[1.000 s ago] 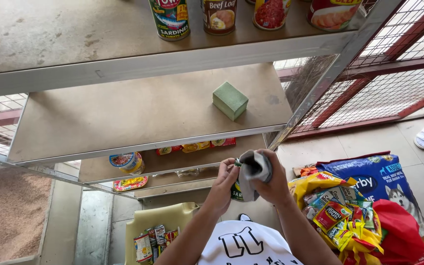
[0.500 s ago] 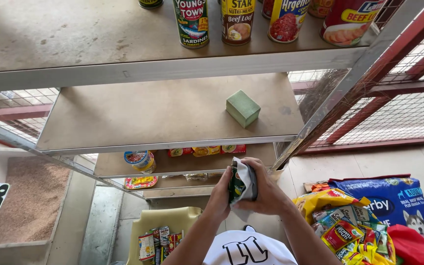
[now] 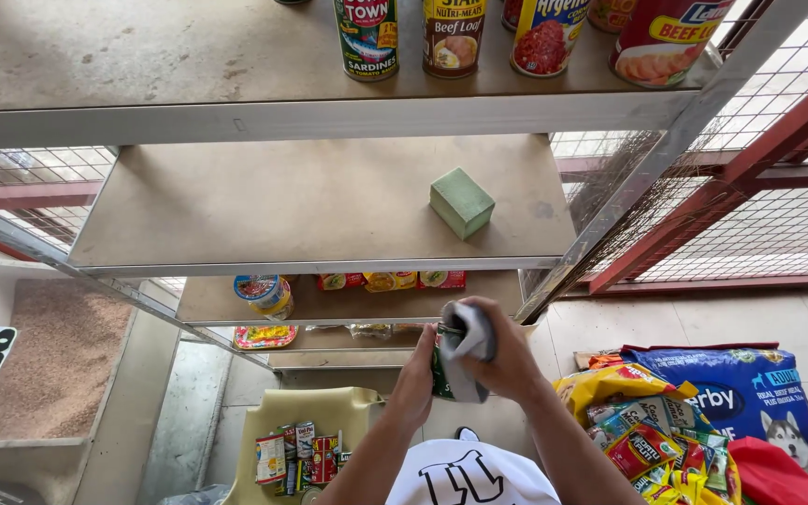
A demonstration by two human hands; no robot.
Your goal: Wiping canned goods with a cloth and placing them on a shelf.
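I hold a small green-labelled can [image 3: 440,376] in front of the metal shelving, below the middle shelf [image 3: 310,210]. My left hand [image 3: 417,376] grips the can from the left side. Over its top and right side my right hand [image 3: 509,357] presses a grey cloth [image 3: 468,342], so most of the can is hidden. A green block [image 3: 461,202] lies alone on the middle shelf, above and beyond my hands.
Several tall cans [image 3: 452,36] stand on the top shelf. A cup [image 3: 264,295] and flat packets [image 3: 387,280] sit on lower shelves. A yellow-green chair [image 3: 329,408] below holds several cans. Pet food bags [image 3: 750,397] and snack packs [image 3: 642,449] lie at right, a grain bin [image 3: 39,365] at left.
The cloth has shifted from the can's top round to its right side and my hands have turned a little. My view has drifted, so the shelves sit lower and further right in frame.
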